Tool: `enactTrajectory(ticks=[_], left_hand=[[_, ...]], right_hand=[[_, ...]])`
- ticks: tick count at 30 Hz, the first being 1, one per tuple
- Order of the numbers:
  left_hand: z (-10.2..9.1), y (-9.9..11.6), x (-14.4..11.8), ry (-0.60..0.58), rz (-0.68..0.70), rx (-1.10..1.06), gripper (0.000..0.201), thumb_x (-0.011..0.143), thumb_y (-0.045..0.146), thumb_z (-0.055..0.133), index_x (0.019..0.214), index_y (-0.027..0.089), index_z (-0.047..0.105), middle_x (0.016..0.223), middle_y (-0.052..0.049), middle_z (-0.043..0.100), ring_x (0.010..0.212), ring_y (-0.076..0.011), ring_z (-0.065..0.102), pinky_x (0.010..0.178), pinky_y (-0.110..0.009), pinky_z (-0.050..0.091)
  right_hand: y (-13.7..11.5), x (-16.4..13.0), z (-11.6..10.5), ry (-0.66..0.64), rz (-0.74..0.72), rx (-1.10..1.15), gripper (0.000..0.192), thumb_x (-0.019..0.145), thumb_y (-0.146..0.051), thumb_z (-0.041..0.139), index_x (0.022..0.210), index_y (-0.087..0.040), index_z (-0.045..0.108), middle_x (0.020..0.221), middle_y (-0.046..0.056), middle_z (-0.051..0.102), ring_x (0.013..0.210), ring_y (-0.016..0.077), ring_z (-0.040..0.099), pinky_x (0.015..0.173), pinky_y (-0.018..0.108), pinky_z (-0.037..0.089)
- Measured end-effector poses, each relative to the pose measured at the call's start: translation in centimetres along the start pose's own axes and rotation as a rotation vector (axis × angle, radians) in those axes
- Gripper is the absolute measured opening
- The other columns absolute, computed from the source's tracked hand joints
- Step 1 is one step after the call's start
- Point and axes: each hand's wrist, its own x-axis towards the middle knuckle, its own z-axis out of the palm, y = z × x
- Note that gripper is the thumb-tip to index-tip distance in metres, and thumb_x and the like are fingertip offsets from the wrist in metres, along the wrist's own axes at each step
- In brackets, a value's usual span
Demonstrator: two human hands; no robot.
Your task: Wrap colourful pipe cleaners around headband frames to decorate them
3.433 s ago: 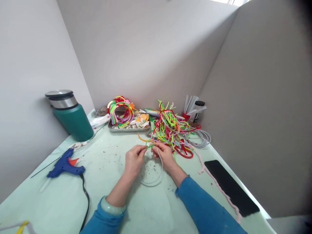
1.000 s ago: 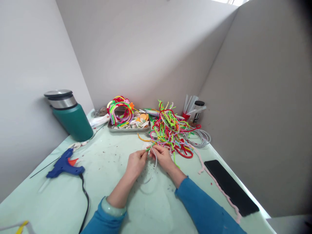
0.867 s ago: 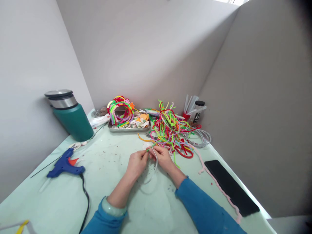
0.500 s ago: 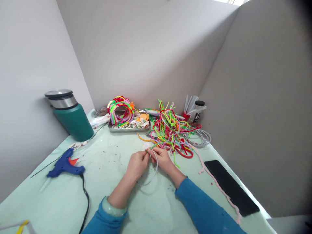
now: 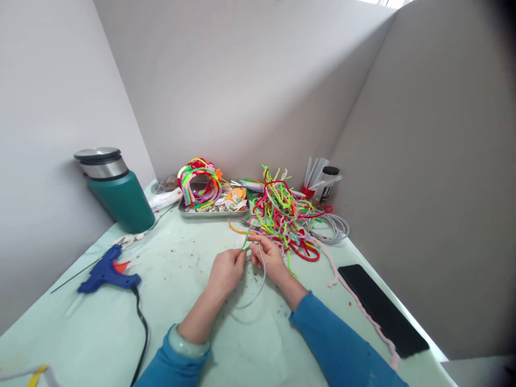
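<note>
My left hand (image 5: 226,270) pinches a green pipe cleaner (image 5: 246,237).
Beside this pinch, my right hand (image 5: 273,260); whether it grips the wire (image 5: 265,271), I cannot tell.

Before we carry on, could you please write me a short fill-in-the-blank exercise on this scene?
1. The left grip pinches a pipe cleaner coloured ____.
2. The body of the glue gun is coloured ____.
3. In the picture, the tangled pile lies to the ____ of the metal tray.
4. Along the edge of the black slab runs a fuzzy strip coloured ____.

Missing words: green; blue; right; pink.
</note>
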Motion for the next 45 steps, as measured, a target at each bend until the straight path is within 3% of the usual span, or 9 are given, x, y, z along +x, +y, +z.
enactTrajectory(ticks=[7, 13, 18, 25, 30, 38, 45], left_hand=[[-0.2, 0.1, 0.1, 0.000, -0.030, -0.048, 0.038, 0.085, 0.034, 0.035, 0.060, 0.016, 0.059, 0.056, -0.003, 0.058, 0.055, -0.0126, 0.049, 0.054, -0.023, 0.027], [-0.2, -0.1, 0.3, -0.012, -0.052, -0.239, 0.029, 0.083, 0.035, 0.039, 0.070, 0.018, 0.059, 0.060, -0.001, 0.060, 0.055, -0.0119, 0.051, 0.054, -0.021, 0.031], [0.4, -0.5, 0.6, -0.012, -0.103, -0.493, 0.026, 0.078, 0.039, 0.047, 0.067, 0.017, 0.055, 0.060, 0.000, 0.061, 0.052, -0.0103, 0.050, 0.051, -0.021, 0.032], [-0.4, 0.2, 0.5, -0.176, -0.328, -0.867, 0.036, 0.069, 0.050, 0.056, 0.063, 0.014, 0.053, 0.042, 0.007, 0.040, 0.034, -0.0037, 0.025, 0.037, -0.019, 0.014], [-1.0, 0.1, 0.3, -0.263, -0.384, -1.077, 0.033, 0.066, 0.045, 0.062, 0.064, 0.014, 0.051, 0.050, 0.005, 0.044, 0.036, -0.0016, 0.023, 0.035, -0.018, 0.010], [-1.3, 0.2, 0.2, -0.279, -0.392, -1.133, 0.029, 0.066, 0.040, 0.063, 0.066, 0.014, 0.050, 0.053, 0.004, 0.048, 0.035, -0.0006, 0.024, 0.034, -0.017, 0.010], [-1.0, 0.1, 0.2, -0.315, -0.384, -1.094, 0.022, 0.066, 0.034, 0.059, 0.065, 0.015, 0.049, 0.053, 0.003, 0.052, 0.034, -0.0010, 0.024, 0.032, -0.017, 0.010]], right_hand=[[0.7, 0.3, 0.1, 0.042, -0.035, 0.009, 0.040, 0.077, -0.039, 0.058, 0.109, -0.018, 0.048, 0.053, -0.007, 0.048, 0.042, 0.0065, 0.042, 0.041, 0.017, 0.033], [1.4, 0.6, -0.2, 0.019, -0.006, -0.069, 0.025, 0.076, -0.040, 0.058, 0.083, -0.016, 0.057, 0.055, -0.003, 0.053, 0.043, 0.0065, 0.043, 0.041, 0.018, 0.033], [1.4, 0.6, -0.3, 0.021, -0.012, -0.062, 0.023, 0.076, -0.039, 0.059, 0.080, -0.016, 0.057, 0.054, -0.004, 0.054, 0.044, 0.0067, 0.043, 0.042, 0.018, 0.032], [0.3, 0.2, -0.3, -0.029, -0.004, 0.000, 0.022, 0.077, -0.037, 0.058, 0.077, -0.016, 0.055, 0.055, -0.004, 0.054, 0.044, 0.0065, 0.043, 0.043, 0.018, 0.033], [0.0, 0.1, -0.3, -0.062, -0.005, 0.008, 0.022, 0.077, -0.038, 0.058, 0.077, -0.016, 0.056, 0.056, -0.003, 0.054, 0.044, 0.0063, 0.043, 0.043, 0.018, 0.033], [0.5, 0.2, -0.4, -0.072, -0.028, 0.009, 0.027, 0.072, -0.037, 0.065, 0.092, -0.019, 0.059, 0.059, -0.005, 0.051, 0.047, 0.0072, 0.043, 0.045, 0.019, 0.034], [-1.1, -0.5, 0.1, -0.132, -0.115, -0.157, 0.033, 0.076, -0.036, 0.061, 0.105, -0.020, 0.061, 0.081, 0.001, 0.059, 0.065, 0.0112, 0.054, 0.060, 0.023, 0.044]])
